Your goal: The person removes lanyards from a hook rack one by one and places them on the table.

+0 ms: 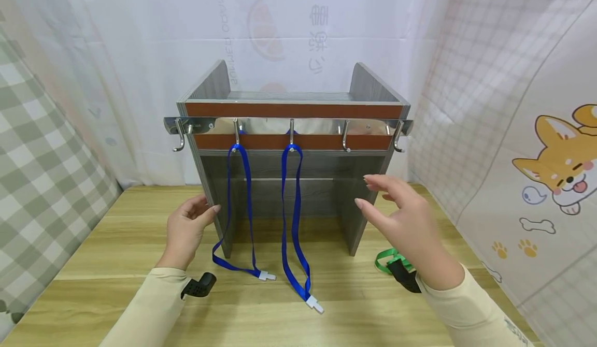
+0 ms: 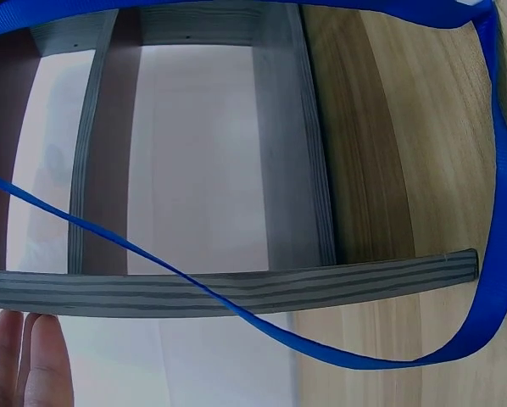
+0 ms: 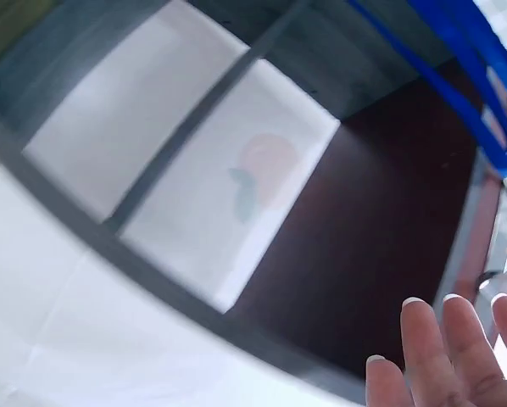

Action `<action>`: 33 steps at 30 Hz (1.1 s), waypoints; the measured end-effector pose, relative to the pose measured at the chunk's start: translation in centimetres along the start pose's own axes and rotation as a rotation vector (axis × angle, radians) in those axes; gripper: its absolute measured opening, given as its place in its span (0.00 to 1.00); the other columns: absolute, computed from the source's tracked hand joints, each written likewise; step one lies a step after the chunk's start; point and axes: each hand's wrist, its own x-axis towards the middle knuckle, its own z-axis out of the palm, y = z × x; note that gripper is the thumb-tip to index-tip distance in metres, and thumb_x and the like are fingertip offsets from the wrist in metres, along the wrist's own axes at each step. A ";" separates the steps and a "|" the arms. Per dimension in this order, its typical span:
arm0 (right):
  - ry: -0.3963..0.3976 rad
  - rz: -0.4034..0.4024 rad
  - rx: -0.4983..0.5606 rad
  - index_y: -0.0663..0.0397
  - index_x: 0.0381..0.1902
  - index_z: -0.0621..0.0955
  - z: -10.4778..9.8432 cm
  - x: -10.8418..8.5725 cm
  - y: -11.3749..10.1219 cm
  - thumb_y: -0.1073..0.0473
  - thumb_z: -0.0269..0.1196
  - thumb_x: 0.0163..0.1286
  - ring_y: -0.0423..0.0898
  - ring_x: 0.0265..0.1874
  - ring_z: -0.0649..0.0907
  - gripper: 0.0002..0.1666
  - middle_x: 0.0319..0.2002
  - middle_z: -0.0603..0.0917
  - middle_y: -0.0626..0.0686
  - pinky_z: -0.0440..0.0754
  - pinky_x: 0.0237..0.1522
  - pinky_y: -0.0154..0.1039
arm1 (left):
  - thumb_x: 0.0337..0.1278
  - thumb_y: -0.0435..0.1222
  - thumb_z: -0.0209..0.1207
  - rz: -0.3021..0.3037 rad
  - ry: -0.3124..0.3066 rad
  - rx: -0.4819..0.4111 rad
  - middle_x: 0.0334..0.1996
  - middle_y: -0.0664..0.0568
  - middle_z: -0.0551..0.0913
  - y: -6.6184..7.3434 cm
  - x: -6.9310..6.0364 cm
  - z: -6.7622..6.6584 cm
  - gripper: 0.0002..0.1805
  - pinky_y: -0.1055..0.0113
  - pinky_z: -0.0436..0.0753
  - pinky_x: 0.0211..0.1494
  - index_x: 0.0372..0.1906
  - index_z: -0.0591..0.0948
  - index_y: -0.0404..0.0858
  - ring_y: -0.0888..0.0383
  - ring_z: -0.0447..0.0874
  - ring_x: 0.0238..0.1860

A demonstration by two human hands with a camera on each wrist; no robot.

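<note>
A grey wooden shelf rack stands on the table, with a metal hook rail across its front. One blue lanyard hangs from the second hook from the left, and another blue lanyard from the middle hook; their white clips reach down over the table. At the rack's left side panel, my left hand rests its fingertips on the outer face, thumb near the front edge. My right hand hovers beside the right panel, holding nothing, fingers spread from the thumb.
A green lanyard lies on the wooden table at the right, partly hidden by the right wrist's black camera mount. White curtains stand behind, a checked cloth at left, and a printed dog curtain at right.
</note>
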 end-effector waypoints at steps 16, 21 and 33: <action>0.017 -0.047 0.129 0.59 0.48 0.83 3.3 3.6 -4.2 0.67 0.72 0.56 0.44 0.40 0.85 0.20 0.42 0.86 0.52 0.85 0.39 0.41 | 0.61 0.36 0.62 -0.010 -0.018 0.038 0.56 0.38 0.77 -0.1 0.0 -0.3 0.26 0.79 0.81 0.45 0.62 0.73 0.31 0.76 0.78 0.41; -0.022 -0.024 0.140 0.61 0.48 0.83 4.4 5.1 -5.0 0.65 0.71 0.58 0.45 0.38 0.85 0.18 0.40 0.86 0.54 0.86 0.36 0.44 | 0.61 0.37 0.62 -0.006 -0.032 0.045 0.57 0.38 0.77 -0.1 0.0 -0.4 0.27 0.79 0.81 0.45 0.63 0.72 0.31 0.75 0.78 0.42; -0.026 -0.007 0.028 0.61 0.45 0.84 6.1 7.3 -6.2 0.63 0.68 0.62 0.45 0.31 0.83 0.13 0.35 0.85 0.53 0.80 0.29 0.37 | 0.61 0.38 0.63 -0.008 -0.045 0.061 0.58 0.39 0.77 -0.1 0.1 -0.5 0.28 0.80 0.80 0.46 0.64 0.72 0.32 0.74 0.77 0.43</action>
